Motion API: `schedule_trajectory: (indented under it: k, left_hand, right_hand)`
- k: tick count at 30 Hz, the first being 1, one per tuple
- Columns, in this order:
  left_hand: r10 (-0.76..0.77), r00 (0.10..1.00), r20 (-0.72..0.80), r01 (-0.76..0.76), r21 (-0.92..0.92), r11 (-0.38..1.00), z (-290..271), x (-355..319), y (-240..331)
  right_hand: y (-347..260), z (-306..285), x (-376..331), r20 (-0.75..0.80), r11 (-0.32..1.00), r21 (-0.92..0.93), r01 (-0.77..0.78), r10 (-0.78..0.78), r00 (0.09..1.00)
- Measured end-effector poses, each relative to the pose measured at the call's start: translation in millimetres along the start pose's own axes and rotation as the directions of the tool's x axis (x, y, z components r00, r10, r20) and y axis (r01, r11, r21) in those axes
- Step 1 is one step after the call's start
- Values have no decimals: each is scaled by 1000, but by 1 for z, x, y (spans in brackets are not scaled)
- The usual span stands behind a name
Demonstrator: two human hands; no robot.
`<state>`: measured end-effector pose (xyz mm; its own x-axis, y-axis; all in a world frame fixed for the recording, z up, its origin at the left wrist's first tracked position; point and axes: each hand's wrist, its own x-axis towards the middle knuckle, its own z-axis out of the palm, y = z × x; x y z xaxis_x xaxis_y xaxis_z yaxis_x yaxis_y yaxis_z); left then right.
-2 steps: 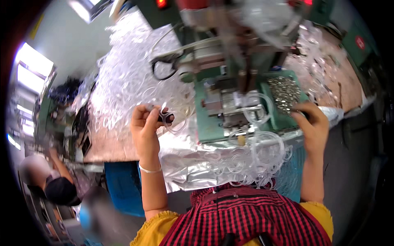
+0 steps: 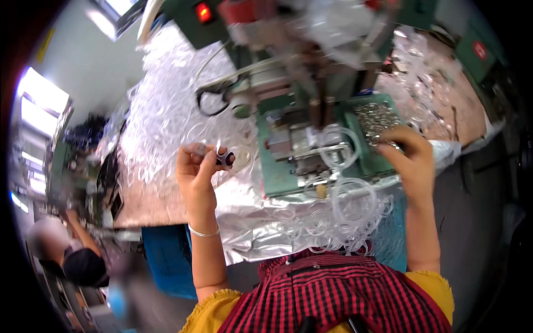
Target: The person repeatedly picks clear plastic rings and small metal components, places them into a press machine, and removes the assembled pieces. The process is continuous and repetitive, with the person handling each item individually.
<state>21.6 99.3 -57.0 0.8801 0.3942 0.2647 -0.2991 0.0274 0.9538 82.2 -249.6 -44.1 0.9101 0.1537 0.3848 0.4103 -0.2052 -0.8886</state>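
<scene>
At the far left, low in the scene, another person (image 2: pixel 53 244) bends over a separate bench. Your left hand (image 2: pixel 195 173) is raised over the heap of clear plastic rings (image 2: pixel 161 111) on the table (image 2: pixel 139 205), its grip pinching a small dark fitting (image 2: pixel 225 159) between thumb and fingertips, with a thin silver bangle (image 2: pixel 203 233) on that wrist. Just right of it stands the green press machine (image 2: pixel 300 139), with a clear ring (image 2: pixel 336 145) lying on its bed and more loose rings (image 2: pixel 344 216) spilling over the near edge. Your right hand (image 2: pixel 410 156) rests curled at the tray of small metal parts (image 2: pixel 376 117), fingertips pressed together among them; whether they hold one, you cannot tell.
</scene>
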Motion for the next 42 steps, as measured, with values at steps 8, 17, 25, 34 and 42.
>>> schedule_trajectory:
  k: [8,17,25,34,42]
  left_hand:
    - [41,965,-260,-66,-87,994,6,-20,-62]
    - [604,796,-21,-599,-167,783,68,-6,47]
    - [727,670,148,-740,211,639,96,-6,39]
    - [702,118,702,-992,109,58,113,-13,2]
    - [682,456,572,-888,336,313,76,-48,-9]
  right_hand:
    - [0,73,44,51,926,371,-72,57,997]
    - [-14,72,46,144,840,515,-174,115,983]
    - [-20,62,20,101,914,399,-69,31,994]
    - [93,5,10,-124,684,-729,35,-182,975]
    - [94,6,15,-161,717,-697,-11,-142,977]
